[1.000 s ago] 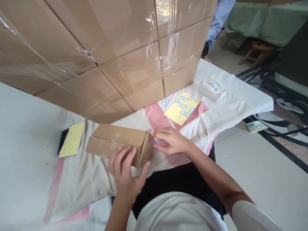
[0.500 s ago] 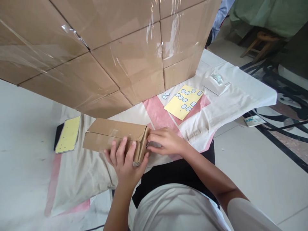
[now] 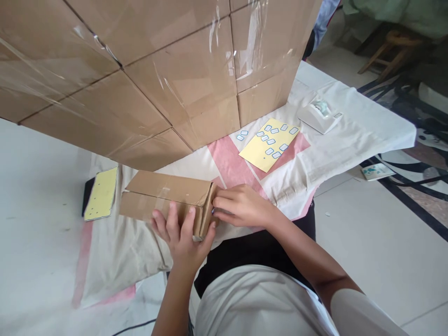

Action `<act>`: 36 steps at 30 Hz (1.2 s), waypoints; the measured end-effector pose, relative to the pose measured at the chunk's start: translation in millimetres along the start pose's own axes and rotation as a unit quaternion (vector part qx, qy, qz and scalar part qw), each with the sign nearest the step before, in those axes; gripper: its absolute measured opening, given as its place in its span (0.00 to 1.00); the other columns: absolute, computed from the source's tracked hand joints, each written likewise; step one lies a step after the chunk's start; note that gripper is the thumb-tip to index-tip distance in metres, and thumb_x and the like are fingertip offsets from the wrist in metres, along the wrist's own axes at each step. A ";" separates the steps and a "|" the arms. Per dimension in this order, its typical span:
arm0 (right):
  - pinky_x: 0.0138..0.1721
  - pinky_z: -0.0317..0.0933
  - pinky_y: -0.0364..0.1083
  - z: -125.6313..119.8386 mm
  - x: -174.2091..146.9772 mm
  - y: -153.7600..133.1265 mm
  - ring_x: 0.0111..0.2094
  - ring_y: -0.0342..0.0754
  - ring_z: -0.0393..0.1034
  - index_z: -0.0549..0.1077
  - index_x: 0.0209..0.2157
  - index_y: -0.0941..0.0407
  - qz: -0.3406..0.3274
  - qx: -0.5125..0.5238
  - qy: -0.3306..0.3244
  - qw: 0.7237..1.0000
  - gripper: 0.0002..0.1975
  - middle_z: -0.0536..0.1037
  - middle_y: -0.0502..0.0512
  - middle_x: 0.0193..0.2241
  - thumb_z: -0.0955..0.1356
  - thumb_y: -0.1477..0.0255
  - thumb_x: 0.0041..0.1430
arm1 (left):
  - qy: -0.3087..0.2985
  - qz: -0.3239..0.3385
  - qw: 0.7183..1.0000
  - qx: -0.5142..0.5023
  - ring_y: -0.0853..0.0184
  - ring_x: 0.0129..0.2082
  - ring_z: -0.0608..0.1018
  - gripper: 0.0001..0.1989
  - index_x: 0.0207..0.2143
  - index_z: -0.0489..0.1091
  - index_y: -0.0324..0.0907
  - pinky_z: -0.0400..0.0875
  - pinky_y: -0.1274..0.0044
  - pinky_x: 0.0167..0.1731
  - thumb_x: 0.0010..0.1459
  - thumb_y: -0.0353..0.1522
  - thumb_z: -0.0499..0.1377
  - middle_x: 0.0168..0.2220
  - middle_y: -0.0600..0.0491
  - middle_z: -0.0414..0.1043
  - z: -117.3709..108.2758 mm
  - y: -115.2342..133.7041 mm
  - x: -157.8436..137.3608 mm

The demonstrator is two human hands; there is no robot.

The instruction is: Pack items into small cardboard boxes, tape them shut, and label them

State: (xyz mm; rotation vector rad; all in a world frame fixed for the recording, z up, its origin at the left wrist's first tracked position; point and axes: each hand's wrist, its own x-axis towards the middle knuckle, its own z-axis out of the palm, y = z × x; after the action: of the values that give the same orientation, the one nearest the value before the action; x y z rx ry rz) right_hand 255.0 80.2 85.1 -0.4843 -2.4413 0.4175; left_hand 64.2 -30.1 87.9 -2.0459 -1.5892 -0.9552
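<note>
A small taped cardboard box point(image 3: 168, 189) lies on the cloth-covered table in front of me. My left hand point(image 3: 184, 238) grips its near side, fingers spread along the side and thumb bent around the right end. At that right end, my right hand point(image 3: 238, 205) has its fingers pinched together against the cardboard. A tiny bluish edge shows by these fingertips, but what they hold is hidden. Right of the box lies a yellow sheet point(image 3: 259, 149) bearing several small white blue-edged stickers. Two similar stickers point(image 3: 242, 135) are on the cloth beside it.
A tall stack of taped cartons point(image 3: 196, 84) stands right behind the box. At the right sits a white tape dispenser point(image 3: 320, 114). Another yellow card point(image 3: 101, 193) lies on a black object at the left. Beyond are a wooden stool point(image 3: 392, 51) and a person's sleeve point(image 3: 325, 18).
The view has shifted slightly. Both hands stay at the box, with my left fingers lying a little lower on its side and my right fingertips still pressed at its end.
</note>
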 end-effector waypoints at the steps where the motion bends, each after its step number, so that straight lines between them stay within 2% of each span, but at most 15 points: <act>1: 0.29 0.49 0.46 -0.4 -0.3 -0.3 0.29 0.44 0.65 0.69 0.37 0.54 0.001 0.005 0.001 1.000 0.06 0.75 0.50 0.33 0.65 0.68 0.69 | 0.000 0.002 1.000 0.000 0.53 0.76 0.39 0.47 0.70 0.53 0.47 0.35 0.53 0.72 0.52 0.34 0.71 0.76 0.46 0.42 0.1 0.0 0.2; 4: 0.30 0.50 0.46 -0.7 -1.3 0.2 0.30 0.44 0.66 0.69 0.39 0.54 0.007 0.026 0.004 1.000 0.07 0.75 0.50 0.33 0.63 0.68 0.71 | 0.005 0.007 1.000 -0.001 0.53 0.76 0.39 0.47 0.70 0.54 0.47 0.35 0.54 0.73 0.51 0.34 0.71 0.76 0.46 0.42 0.6 -0.4 0.0; 15: 0.31 0.53 0.45 4.7 -0.6 -0.9 0.30 0.43 0.68 0.71 0.36 0.54 0.025 0.065 0.023 0.997 0.12 0.76 0.50 0.31 0.62 0.66 0.74 | 0.004 -0.006 1.000 0.001 0.48 0.75 0.41 0.45 0.69 0.54 0.51 0.38 0.46 0.70 0.53 0.34 0.70 0.75 0.46 0.43 1.6 -1.3 -4.1; 20: 0.32 0.54 0.44 5.6 -2.1 0.4 0.30 0.43 0.69 0.71 0.37 0.54 0.036 0.069 0.034 0.996 0.13 0.76 0.49 0.31 0.62 0.63 0.74 | 0.003 0.004 1.000 -0.003 0.52 0.76 0.41 0.46 0.69 0.54 0.49 0.38 0.51 0.72 0.52 0.34 0.70 0.75 0.47 0.43 1.2 -2.2 -2.8; 23: 0.33 0.56 0.44 7.1 -3.1 2.0 0.32 0.43 0.71 0.71 0.37 0.53 0.051 0.108 0.039 0.992 0.11 0.77 0.49 0.32 0.64 0.62 0.73 | 0.000 0.002 1.000 -0.004 0.52 0.76 0.40 0.46 0.70 0.53 0.49 0.37 0.51 0.72 0.53 0.33 0.70 0.76 0.47 0.42 1.2 -1.6 -2.7; 25: 0.35 0.59 0.44 8.5 -3.2 3.9 0.34 0.45 0.73 0.69 0.41 0.53 0.099 0.144 0.055 0.983 0.12 0.78 0.50 0.36 0.68 0.59 0.69 | -0.002 -0.002 1.000 -0.006 0.50 0.76 0.39 0.46 0.70 0.52 0.49 0.36 0.48 0.71 0.53 0.33 0.70 0.76 0.45 0.42 1.3 -0.4 -3.4; 28: 0.39 0.63 0.47 12.2 -2.4 8.1 0.39 0.51 0.75 0.66 0.50 0.53 0.197 0.180 0.091 0.959 0.30 0.78 0.56 0.45 0.75 0.52 0.55 | -0.004 -0.018 1.000 -0.011 0.44 0.75 0.38 0.43 0.69 0.53 0.50 0.35 0.42 0.69 0.55 0.33 0.68 0.75 0.43 0.44 1.6 1.8 -5.2; 30: 0.41 0.65 0.49 16.8 -1.9 10.1 0.42 0.53 0.75 0.65 0.56 0.53 0.220 0.221 0.082 0.947 0.37 0.77 0.58 0.49 0.77 0.51 0.51 | -0.005 -0.036 0.999 -0.012 0.42 0.75 0.38 0.40 0.68 0.55 0.50 0.36 0.40 0.68 0.55 0.33 0.68 0.74 0.41 0.45 1.8 3.0 -6.2; 33: 0.42 0.66 0.47 26.0 -2.6 9.3 0.41 0.50 0.74 0.68 0.58 0.51 0.229 0.318 0.063 0.918 0.32 0.78 0.56 0.49 0.76 0.55 0.56 | -0.005 -0.055 0.998 -0.006 0.41 0.75 0.37 0.37 0.64 0.59 0.50 0.34 0.39 0.68 0.54 0.33 0.68 0.74 0.40 0.47 2.9 5.0 -6.8; 36: 0.38 0.65 0.45 32.8 -4.4 5.2 0.36 0.47 0.72 0.71 0.56 0.52 0.248 0.369 0.081 0.892 0.26 0.79 0.53 0.45 0.74 0.58 0.59 | 0.008 -0.075 0.997 0.005 0.40 0.75 0.37 0.36 0.61 0.59 0.50 0.36 0.38 0.67 0.52 0.34 0.70 0.73 0.40 0.47 6.5 8.2 -5.8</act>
State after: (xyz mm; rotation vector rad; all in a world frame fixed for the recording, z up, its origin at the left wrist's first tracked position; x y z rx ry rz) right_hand 239.3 77.0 55.7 -0.7476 -1.7784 1.3853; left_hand 73.0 -32.2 80.1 -1.9299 -1.7543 -1.0110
